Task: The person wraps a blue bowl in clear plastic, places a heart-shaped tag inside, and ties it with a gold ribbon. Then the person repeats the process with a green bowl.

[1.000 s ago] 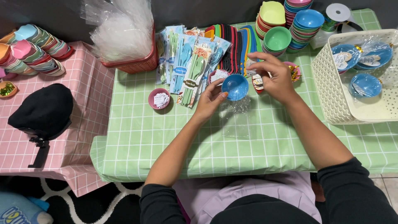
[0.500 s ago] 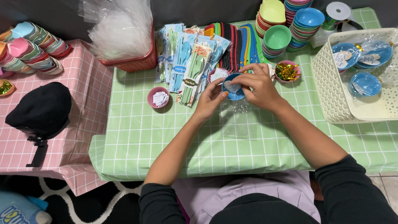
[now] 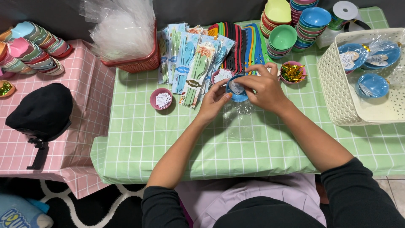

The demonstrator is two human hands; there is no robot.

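Blue bowl [image 3: 236,88]: smooth plastic, slight gloss, w/ paper tag inside. Clear bag [image 3: 239,120] under it: thin transparent film, shiny, wrinkled. Green checked table cover [image 3: 139,139]: looks like matt plastic sheet or oilcloth, can't tell which; pink one [image 3: 84,109] same finish. White basket [image 3: 337,90]: perforated plastic, semi-matt. Stacked bowls [image 3: 310,25]: glossy plastic. Gold ties [image 3: 292,72] in pink cup: metallic foil, reflective. Black cap [image 3: 42,110]: matt cloth. Sleeves: dark knit fabric.
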